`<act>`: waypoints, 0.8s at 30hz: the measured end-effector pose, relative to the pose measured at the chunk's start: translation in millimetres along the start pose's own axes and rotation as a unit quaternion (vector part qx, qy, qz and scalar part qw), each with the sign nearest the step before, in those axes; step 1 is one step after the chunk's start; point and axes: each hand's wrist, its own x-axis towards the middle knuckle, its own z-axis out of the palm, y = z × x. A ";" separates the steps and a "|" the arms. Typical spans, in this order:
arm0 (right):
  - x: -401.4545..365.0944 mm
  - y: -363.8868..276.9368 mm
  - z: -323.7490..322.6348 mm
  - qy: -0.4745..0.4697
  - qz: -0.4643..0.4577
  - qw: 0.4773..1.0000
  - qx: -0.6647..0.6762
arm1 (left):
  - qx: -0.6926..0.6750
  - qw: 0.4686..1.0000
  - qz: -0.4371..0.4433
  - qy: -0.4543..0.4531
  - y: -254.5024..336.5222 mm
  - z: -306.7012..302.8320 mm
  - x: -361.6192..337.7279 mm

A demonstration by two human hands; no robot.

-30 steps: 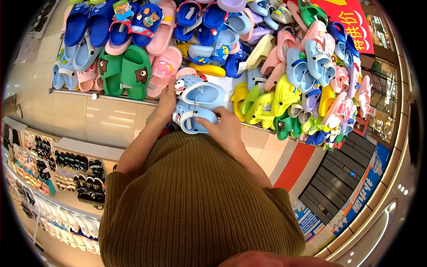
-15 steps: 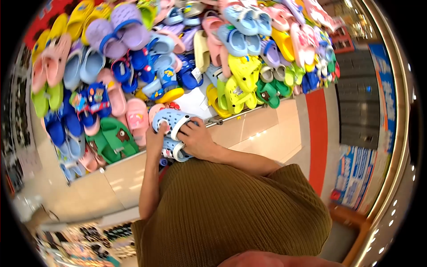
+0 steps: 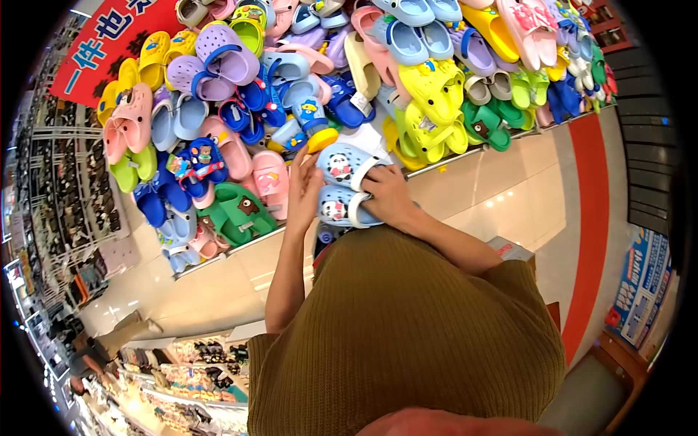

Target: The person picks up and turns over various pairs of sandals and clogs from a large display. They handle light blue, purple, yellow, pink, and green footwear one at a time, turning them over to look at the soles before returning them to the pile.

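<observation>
A pair of light blue clogs [image 3: 342,183] with panda charms and white heel straps sits close in front of my body, toes to the left. My right hand [image 3: 389,192] grips the pair from the heel side, its fingers reaching into the openings. At the toe end, my left hand [image 3: 304,190] is upright with fingers stretched out, holding nothing. Its fingertips come close to the yellow sole of a blue-and-yellow sandal [image 3: 320,138]. Left of that hand lie a pink slide [image 3: 270,178] and a pair of green bear slides [image 3: 236,216].
A display table heaped with colourful clogs and slides [image 3: 233,62] spreads ahead, with a metal front edge [image 3: 465,154]. A red sign [image 3: 109,47] stands at the far left. Shelves of goods [image 3: 69,189] line the left side; a red stripe [image 3: 587,218] runs along the floor at right.
My left hand has come off the clogs and opened beside their toes. The panda charms now show. The view has swung left, bringing in more shelving and the red sign.
</observation>
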 end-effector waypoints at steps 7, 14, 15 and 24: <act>-5.1 25.6 -20.6 -0.009 -0.020 0.998 0.056 | 0.097 0.988 0.032 -0.118 7.6 25.3 13.6; -15.4 50.3 -33.0 -0.006 -0.019 0.999 0.045 | 0.160 0.983 0.050 -0.075 -0.7 63.0 25.7; -18.2 52.5 -33.0 0.009 -0.014 0.999 0.051 | 0.177 0.982 0.024 -0.060 -9.8 64.3 27.8; -31.7 59.7 -46.8 0.041 0.041 0.996 0.073 | 0.130 0.990 0.021 -0.043 -5.8 94.0 25.3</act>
